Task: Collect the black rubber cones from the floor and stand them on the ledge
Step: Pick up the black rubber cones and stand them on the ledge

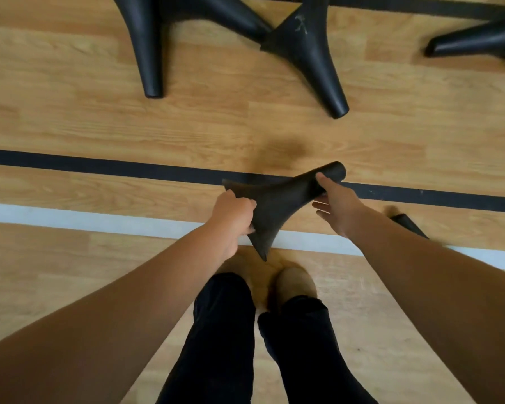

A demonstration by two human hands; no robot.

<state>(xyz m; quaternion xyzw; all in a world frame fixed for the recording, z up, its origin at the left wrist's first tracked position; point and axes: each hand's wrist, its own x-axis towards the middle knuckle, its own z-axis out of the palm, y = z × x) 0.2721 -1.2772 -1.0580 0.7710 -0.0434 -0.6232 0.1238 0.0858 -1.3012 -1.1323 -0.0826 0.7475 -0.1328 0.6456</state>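
A black rubber cone (283, 196) is held on its side above the wooden floor, its narrow tip pointing up and right. My left hand (233, 220) grips the edge of its flared base. My right hand (333, 199) touches the narrow neck with thumb on top and fingers spread below. Several other black cones lie on the floor farther away: one (146, 45) at upper left, one (312, 59) at upper centre, one (478, 39) at upper right. No ledge is in view.
A black floor line (99, 164) and a white floor line (99, 220) cross the wooden floor. My legs in black trousers (225, 330) and tan shoes (296, 282) stand below the held cone. A corner of another black piece (407, 224) shows behind my right forearm.
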